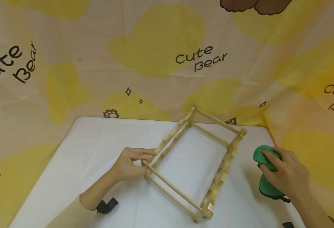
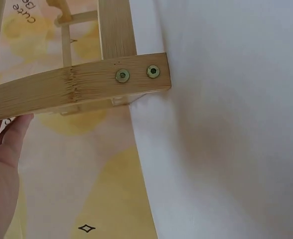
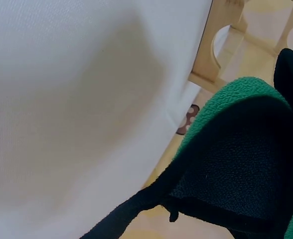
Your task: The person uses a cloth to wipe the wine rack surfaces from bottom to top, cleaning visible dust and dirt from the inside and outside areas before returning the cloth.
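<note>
A light wooden rack frame (image 1: 172, 186) with scalloped side rails and thin crossbars stands on the white table. At its near left corner my left hand (image 1: 131, 164) grips the wood. In the left wrist view, the thumb side of that hand shows under a wooden end piece (image 2: 86, 82) with metal screws. To the right of the rack, my right hand (image 1: 290, 171) pinches a bunched green cloth item (image 1: 269, 186) with black edging, apart from the frame. The right wrist view shows its fuzzy green face (image 3: 236, 99), dark inner side and a black strap; what kind it is cannot be told.
The white tabletop (image 1: 95, 142) lies under the rack and meets a yellow-patterned curtain (image 1: 155, 41) at the back and sides. A small black piece (image 1: 107, 205) shows beside the left wrist, and another (image 1: 287, 224) at the bottom right.
</note>
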Motion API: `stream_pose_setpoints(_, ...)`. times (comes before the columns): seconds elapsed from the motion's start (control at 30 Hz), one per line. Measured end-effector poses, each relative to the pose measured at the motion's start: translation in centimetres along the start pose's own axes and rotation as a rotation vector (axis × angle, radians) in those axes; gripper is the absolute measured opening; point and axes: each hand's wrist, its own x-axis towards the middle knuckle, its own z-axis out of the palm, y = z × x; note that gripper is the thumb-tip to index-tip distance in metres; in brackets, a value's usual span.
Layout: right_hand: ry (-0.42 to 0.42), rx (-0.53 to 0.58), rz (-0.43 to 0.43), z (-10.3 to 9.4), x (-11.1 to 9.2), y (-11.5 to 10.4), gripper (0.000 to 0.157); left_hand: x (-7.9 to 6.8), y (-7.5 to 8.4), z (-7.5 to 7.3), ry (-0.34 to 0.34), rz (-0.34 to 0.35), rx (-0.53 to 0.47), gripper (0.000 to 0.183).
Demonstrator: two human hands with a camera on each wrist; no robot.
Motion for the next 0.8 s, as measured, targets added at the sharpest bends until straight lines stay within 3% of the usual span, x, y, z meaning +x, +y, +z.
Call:
stream_pose_setpoints(0.3, -0.005, 0.000, 0.000, 0.0, -0.1, 0.3, 0.065, 1.0, -1.3, -1.2, 0.056, -0.138, -0.130, 0.039)
stream_pose_setpoints(0.53, -0.010, 0.000, 0.005, 0.1, -0.2, 0.4, 0.065, 1.3, -1.5, -1.5, 0.086, -0.185, -0.060, 0.043)
stream_pose_setpoints(0.8, -0.014, -0.002, 0.004, 0.2, -0.3, 0.6, 0.065, 1.4, -2.0, -2.2, 0.115, -0.127, 0.095, 0.047)
